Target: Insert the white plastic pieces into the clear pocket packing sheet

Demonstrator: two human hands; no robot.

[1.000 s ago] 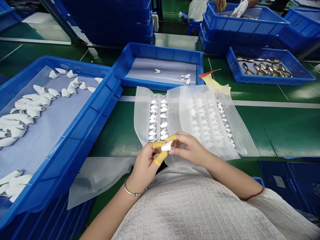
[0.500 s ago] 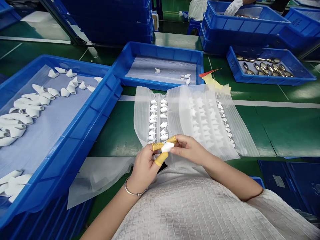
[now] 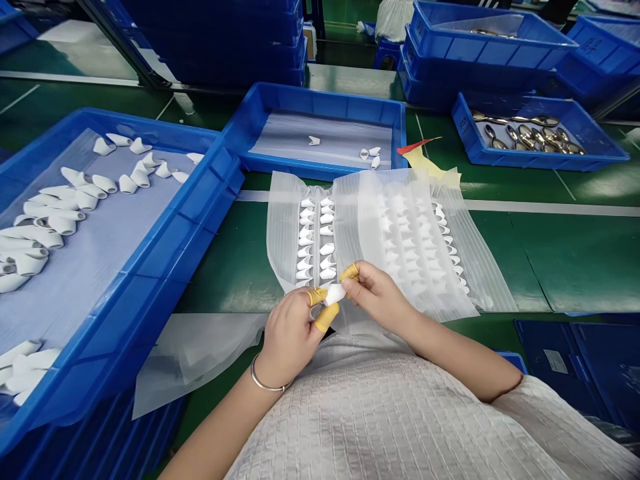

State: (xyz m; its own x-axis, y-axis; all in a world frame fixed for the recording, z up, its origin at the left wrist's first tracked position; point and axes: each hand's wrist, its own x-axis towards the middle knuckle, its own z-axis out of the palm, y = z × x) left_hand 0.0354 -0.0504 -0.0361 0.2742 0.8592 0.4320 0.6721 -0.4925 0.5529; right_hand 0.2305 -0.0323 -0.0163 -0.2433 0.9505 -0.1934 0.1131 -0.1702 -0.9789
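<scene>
Slippage threatens small white tapered piece

Over the translucent ribbed sheet's near edge, the left hand clamps it between thumb and finger in yellow stretchy finger caps; the right hand touches its right end, whether gripping I cannot tell. A loosened pinch could drop it. The large blue plastic tray's wall separates the left hand from loose white tapered pieces. Shiny metal spoons lie farther right.

Frame L: bin, pcs in it. Ctr: sheet on surface, more pcs in rows in it. Upper ctr: tray w/ few pcs, behind sheet. Upper R: spoons in box, stacked crates behind.
</scene>
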